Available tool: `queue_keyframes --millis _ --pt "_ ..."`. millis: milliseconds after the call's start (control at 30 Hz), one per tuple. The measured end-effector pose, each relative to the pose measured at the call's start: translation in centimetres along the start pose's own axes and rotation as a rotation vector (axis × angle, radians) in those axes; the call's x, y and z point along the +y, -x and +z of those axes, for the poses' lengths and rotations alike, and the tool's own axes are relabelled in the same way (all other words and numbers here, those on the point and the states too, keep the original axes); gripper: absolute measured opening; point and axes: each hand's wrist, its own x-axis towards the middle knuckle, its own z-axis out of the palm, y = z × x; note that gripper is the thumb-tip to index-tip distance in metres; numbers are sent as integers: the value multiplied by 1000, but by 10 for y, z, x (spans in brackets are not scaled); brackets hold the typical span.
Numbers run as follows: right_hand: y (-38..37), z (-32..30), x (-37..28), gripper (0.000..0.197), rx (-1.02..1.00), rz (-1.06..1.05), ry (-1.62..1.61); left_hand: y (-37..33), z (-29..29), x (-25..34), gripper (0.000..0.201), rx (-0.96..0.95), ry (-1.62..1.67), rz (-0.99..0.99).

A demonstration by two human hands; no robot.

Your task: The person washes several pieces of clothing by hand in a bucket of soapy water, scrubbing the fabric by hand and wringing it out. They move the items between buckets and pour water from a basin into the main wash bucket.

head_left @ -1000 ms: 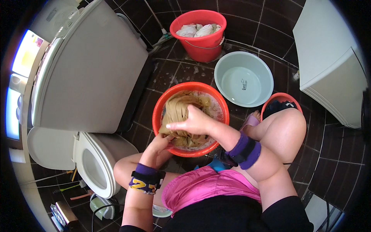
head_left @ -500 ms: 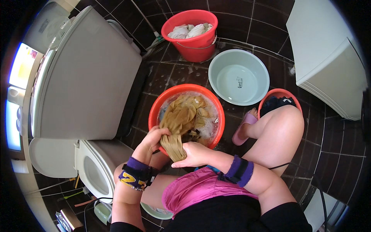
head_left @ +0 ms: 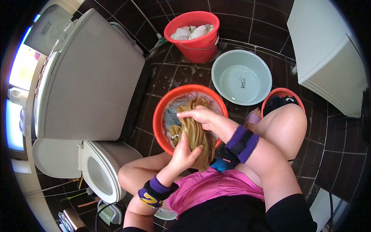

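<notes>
A wet tan garment hangs in folds between my two hands, over the near side of an orange-red basin. My right hand grips its upper part above the basin. Lower down, my left hand holds the folds against its palm, the fingers partly hidden by the fabric. One end of the garment hangs toward my lap, and another part dips toward the basin. Inside the basin are sudsy water and a grey-blue cloth. What sort of garment the tan one is, I cannot tell.
A pale green basin with water stands beyond to the right. Behind is a red bucket of white cloths. A smaller red tub with dark cloth sits by my right knee. A grey appliance and toilet are left, a white cabinet right.
My right hand has moved up and left along the garment, my left hand down and right. The garment has been drawn toward me, uncovering the grey-blue cloth in the basin.
</notes>
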Motion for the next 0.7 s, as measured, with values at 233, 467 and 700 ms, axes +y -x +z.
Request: queue_keyframes --millis 233,467,700 --pt "7 25 -35 18 -109 -180 196 -21 -27 -45 61 88 1387 -318" --pt "67 54 -53 16 -350 -229 344 -74 -65 -81 61 -21 1581 -221" --pt "37 -40 -12 64 306 -364 1540 -101 -53 -141 53 601 1193 -365"
